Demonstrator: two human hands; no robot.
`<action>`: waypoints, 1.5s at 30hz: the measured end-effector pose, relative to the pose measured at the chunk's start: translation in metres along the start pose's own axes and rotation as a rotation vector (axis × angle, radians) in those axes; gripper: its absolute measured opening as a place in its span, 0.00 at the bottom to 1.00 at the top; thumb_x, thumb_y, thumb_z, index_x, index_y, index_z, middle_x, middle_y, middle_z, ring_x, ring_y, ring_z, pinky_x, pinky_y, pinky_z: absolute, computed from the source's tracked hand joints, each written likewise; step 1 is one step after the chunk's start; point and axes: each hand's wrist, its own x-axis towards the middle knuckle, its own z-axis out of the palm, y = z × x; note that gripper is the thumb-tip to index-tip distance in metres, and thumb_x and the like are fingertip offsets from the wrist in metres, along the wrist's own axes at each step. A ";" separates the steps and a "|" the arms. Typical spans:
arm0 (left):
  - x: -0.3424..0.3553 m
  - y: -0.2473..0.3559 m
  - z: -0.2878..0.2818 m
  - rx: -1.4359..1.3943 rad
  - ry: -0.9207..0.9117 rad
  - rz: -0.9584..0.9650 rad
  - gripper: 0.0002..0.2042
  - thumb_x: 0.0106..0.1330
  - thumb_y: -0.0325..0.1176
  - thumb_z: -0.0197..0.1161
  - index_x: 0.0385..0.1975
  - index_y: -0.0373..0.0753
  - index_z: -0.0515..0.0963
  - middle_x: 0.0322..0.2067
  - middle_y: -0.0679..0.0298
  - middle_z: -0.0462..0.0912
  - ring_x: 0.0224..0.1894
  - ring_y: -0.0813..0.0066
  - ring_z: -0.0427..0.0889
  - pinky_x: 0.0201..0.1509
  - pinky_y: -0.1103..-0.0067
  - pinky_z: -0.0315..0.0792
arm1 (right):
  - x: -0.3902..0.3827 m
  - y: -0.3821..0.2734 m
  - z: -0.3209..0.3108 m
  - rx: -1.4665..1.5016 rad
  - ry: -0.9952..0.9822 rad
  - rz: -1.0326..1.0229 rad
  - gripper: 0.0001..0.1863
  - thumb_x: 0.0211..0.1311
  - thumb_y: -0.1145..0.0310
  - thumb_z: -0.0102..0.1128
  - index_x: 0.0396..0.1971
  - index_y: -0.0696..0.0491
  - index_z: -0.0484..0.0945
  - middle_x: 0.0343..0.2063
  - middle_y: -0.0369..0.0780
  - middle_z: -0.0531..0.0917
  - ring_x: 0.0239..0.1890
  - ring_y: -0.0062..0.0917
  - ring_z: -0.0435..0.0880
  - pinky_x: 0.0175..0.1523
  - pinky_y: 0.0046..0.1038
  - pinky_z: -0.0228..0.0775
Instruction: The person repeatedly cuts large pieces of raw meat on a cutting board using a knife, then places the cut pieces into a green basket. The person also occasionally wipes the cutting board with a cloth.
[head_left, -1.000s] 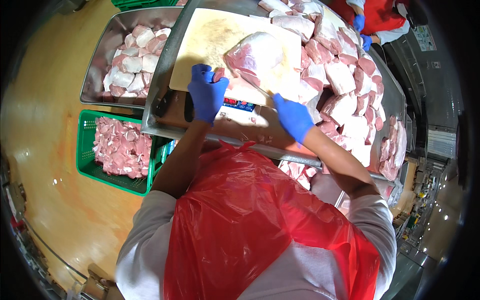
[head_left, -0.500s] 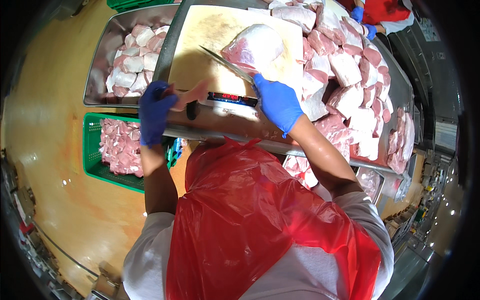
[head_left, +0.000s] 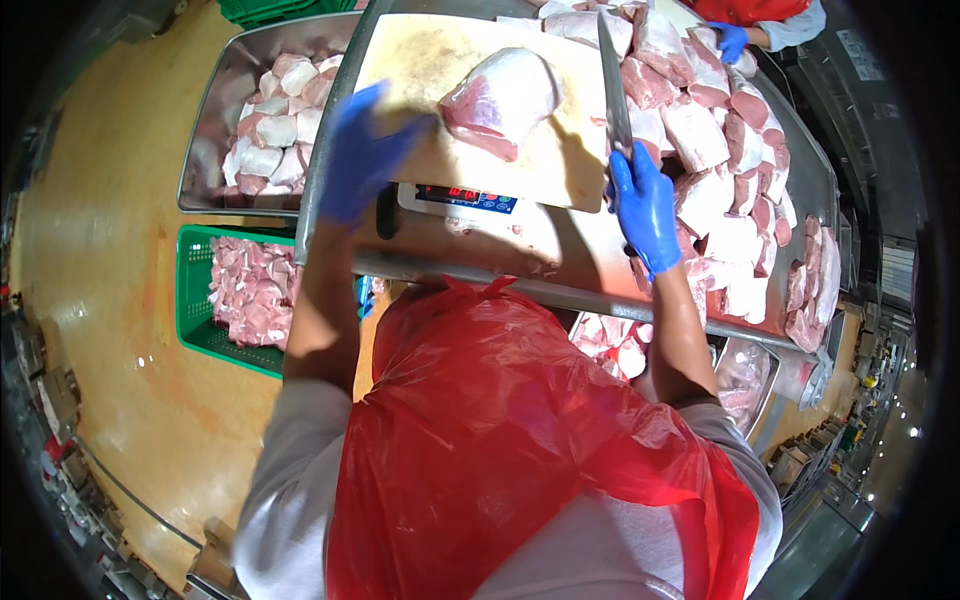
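Gripping the knife, my right hand wraps the handle beside the right edge of the board; the blade points away from me, in front of the pile of pale and pink meat. My left hand is wide, its digits spread, over the board's left edge. It is blurred; its fingertips lie near the cut, but I cannot tell whether they touch. Both my hands wear blue gloves. The cut, 1 large rounded piece, rests near the middle of the board, whitish on top and pinker toward its left and near sides. At the board's near edge shows the scale, its display lit red, on the steel table. To my left stand 2 containers: a steel bin of meat pieces and, nearer me, a green crate of smaller trimmings. Beyond the pile, at upper right, is a co-worker's gloved hand.
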 end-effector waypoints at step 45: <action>-0.077 0.019 0.011 -0.101 0.161 -0.274 0.06 0.57 0.32 0.67 0.23 0.43 0.76 0.22 0.62 0.77 0.25 0.62 0.79 0.30 0.69 0.73 | -0.005 -0.021 -0.015 -1.063 -0.615 -0.519 0.11 0.66 0.69 0.52 0.47 0.52 0.69 0.30 0.50 0.83 0.28 0.48 0.84 0.29 0.47 0.74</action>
